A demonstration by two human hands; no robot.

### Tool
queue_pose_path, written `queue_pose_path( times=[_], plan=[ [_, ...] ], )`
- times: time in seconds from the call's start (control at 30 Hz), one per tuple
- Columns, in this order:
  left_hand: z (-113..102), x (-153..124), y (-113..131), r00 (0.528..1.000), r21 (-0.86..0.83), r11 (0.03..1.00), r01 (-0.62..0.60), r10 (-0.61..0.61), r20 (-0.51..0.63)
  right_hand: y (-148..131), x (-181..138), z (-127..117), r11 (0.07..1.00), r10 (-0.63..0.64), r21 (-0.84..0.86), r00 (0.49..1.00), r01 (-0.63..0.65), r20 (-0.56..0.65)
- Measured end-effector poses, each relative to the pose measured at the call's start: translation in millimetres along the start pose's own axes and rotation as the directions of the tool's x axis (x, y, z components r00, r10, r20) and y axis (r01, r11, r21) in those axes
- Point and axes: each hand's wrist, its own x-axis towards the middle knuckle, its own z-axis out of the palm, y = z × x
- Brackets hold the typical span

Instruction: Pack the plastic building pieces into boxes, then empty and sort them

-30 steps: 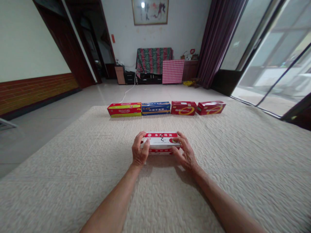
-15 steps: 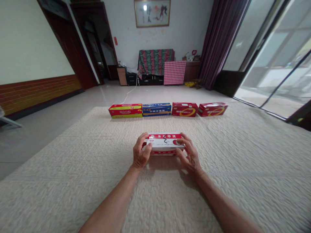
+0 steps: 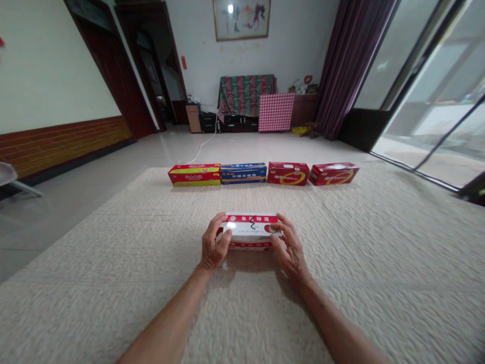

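A red and white cardboard box (image 3: pixel 248 230) with a black squiggle on its top lies lengthwise in front of me. My left hand (image 3: pixel 215 243) grips its left end, thumb on the near edge and fingers round the far corner. At the right end my right hand (image 3: pixel 290 247) holds it the same way, fingers curled over the top. Beyond it stand a red and yellow box (image 3: pixel 194 175), a blue box (image 3: pixel 243 173), a dark red box (image 3: pixel 288 174) and another dark red box (image 3: pixel 334 174) in a row.
All the boxes rest on a cream quilted mat (image 3: pixel 151 242) over a tiled floor (image 3: pixel 159 146). A white cable (image 3: pixel 202 144) trails behind the row. Farther back are a cloth-draped cabinet (image 3: pixel 246 96) and a checked cloth (image 3: pixel 276 112). A glass door (image 3: pixel 428 101) is at right.
Both hands and the red and white box appear slightly lower and further left in the view. The camera view has shifted a little. The row of boxes stays in place.
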Motion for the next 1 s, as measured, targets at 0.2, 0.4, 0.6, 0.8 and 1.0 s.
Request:
queue_pose_path(
  times=[0.2,0.4,0.6,0.8,1.0],
  plan=[
    [0,-1,1,1.0,0.018,1.0,-0.005,0.005,0.003,-3,1,-3,1.0,0.013,-0.002,1.0,-0.013,0.008],
    [0,0,1,1.0,0.012,1.0,-0.017,0.017,0.002,0,3,-6,1.0,0.009,0.011,0.999,-0.009,0.044],
    [-1,-2,2,0.998,0.072,0.996,-0.061,0.061,-0.004,-6,2,-5,0.994,-0.07,-0.084,0.998,0.07,-0.001],
    [-2,-1,1,0.973,0.181,0.957,-0.226,0.232,-0.012,-16,0,-6,0.978,-0.153,-0.145,0.988,0.153,0.005],
    [-3,0,1,0.964,0.192,0.947,-0.257,0.266,-0.02,-14,-2,-5,0.976,-0.175,-0.127,0.985,0.174,0.004]
  ],
)
